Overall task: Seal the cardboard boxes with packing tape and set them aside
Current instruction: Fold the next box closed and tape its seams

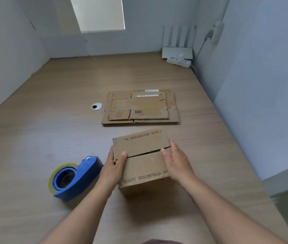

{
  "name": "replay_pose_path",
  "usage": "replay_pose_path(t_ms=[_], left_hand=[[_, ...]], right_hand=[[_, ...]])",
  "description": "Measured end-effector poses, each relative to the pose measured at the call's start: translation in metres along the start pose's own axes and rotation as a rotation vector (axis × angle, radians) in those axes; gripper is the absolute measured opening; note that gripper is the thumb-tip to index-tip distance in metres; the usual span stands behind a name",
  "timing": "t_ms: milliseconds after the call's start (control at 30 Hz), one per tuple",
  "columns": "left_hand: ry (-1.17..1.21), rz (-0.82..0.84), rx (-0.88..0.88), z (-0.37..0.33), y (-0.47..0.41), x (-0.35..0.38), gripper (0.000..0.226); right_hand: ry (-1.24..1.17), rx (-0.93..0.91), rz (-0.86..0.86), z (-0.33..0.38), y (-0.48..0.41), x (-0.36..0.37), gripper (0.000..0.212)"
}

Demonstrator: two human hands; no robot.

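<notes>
The cardboard box [140, 161] sits on the wooden tabletop [33, 129] before you — brown, matte, its two top flaps meeting at a thin dark seam. Your left hand [115, 166] grips its left side, thumb on the seam; your right hand [175, 162] grips the right side the same way. A blue tape dispenser [74, 178] lies just left. Flattened cardboard sheets [140, 107] rest behind — well apart.
</notes>
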State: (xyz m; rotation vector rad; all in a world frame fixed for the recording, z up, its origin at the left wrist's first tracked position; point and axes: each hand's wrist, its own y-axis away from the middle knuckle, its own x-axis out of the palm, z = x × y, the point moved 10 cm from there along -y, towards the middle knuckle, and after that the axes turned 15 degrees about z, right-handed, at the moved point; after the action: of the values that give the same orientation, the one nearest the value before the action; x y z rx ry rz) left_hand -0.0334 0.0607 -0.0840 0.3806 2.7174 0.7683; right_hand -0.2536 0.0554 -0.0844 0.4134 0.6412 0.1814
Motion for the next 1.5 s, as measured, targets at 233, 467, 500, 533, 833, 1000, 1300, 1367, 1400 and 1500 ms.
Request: replay_pose_path(t_ms=[233, 467, 500, 533, 833, 1000, 1300, 1367, 1400, 1500], left_hand=[[-0.162, -0.11, 0.064, -0.011, -0.004, -0.001, 0.07], [-0.19, -0.118, 0.102, -0.007, -0.015, -0.012, 0.053], [-0.185, -0.118, 0.111, -0.009, -0.017, -0.016, 0.052], [-0.191, -0.111, 0.119, -0.01, -0.02, -0.019, 0.051], [-0.094, -0.048, 0.152, -0.013, -0.026, -0.028, 0.048], [-0.143, -0.04, 0.17, -0.016, -0.026, -0.031, 0.049], [-0.202, -0.122, 0.288, -0.025, -0.003, -0.063, 0.042], [-0.343, -0.301, 0.323, -0.016, 0.013, -0.097, 0.031], [-0.413, -0.37, 0.301, -0.006, 0.019, -0.111, 0.03], [-0.643, -0.435, 0.125, 0.032, 0.021, -0.128, 0.043]], right_hand=[[0.085, -0.072, -0.11, 0.015, 0.002, -0.007, 0.077], [0.138, -0.219, -0.121, 0.021, 0.0, -0.011, 0.048], [0.095, -0.24, -0.088, 0.019, 0.0, -0.012, 0.047], [0.049, -0.255, -0.053, 0.017, 0.0, -0.012, 0.046], [-0.123, -0.279, -0.053, 0.006, -0.004, -0.011, 0.039], [-0.069, -0.141, -0.097, 0.012, -0.001, -0.008, 0.041], [0.114, -0.035, -0.183, 0.024, 0.007, -0.005, 0.052], [0.106, -0.036, -0.19, 0.026, 0.004, -0.008, 0.052], [0.102, -0.037, -0.195, 0.028, 0.002, -0.009, 0.052], [0.106, -0.039, -0.202, 0.031, -0.002, -0.01, 0.051]])
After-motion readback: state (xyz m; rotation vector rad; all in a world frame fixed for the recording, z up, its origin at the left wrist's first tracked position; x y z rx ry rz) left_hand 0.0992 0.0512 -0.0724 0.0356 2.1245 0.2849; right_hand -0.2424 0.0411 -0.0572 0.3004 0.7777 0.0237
